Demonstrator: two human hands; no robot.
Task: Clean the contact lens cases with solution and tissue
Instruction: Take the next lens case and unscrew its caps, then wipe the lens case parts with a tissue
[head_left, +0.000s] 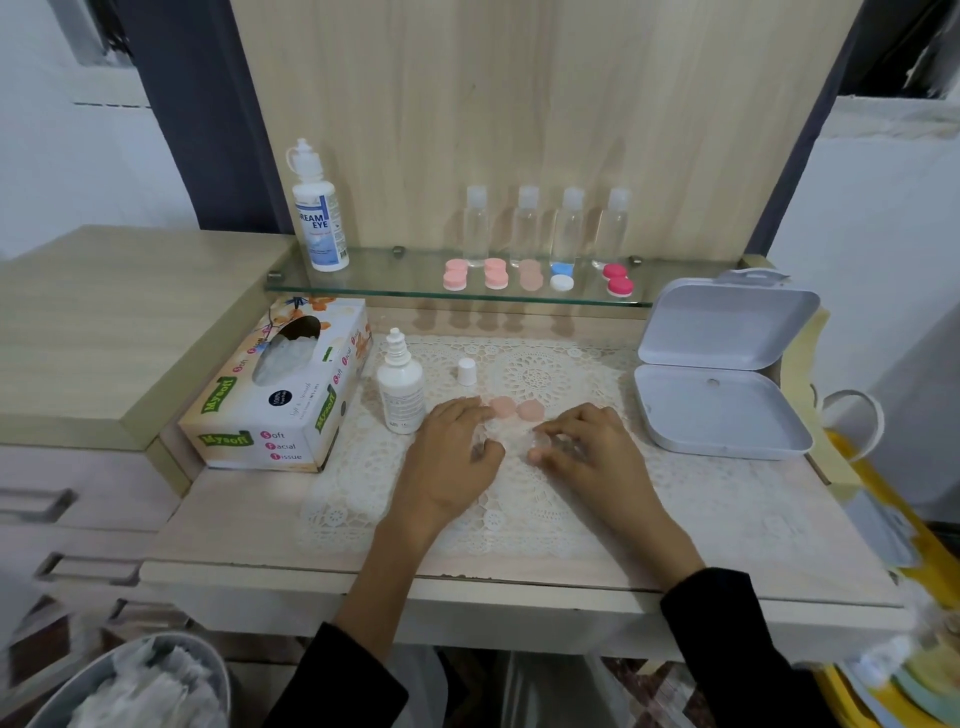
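Note:
A clear, uncapped contact lens case lies low over the lace mat, blurred and partly hidden by fingers. My left hand grips its left end with curled fingers and thumb. My right hand pinches its right cup between fingertips and thumb. Two peach caps lie on the mat just behind my hands. A small white solution bottle stands uncapped left of my left hand, and its white cap stands behind. The tissue box sits further left.
A glass shelf at the back holds a large solution bottle, several clear bottles and several capped lens cases. An open white tin lies at the right. A bin with used tissues stands below left.

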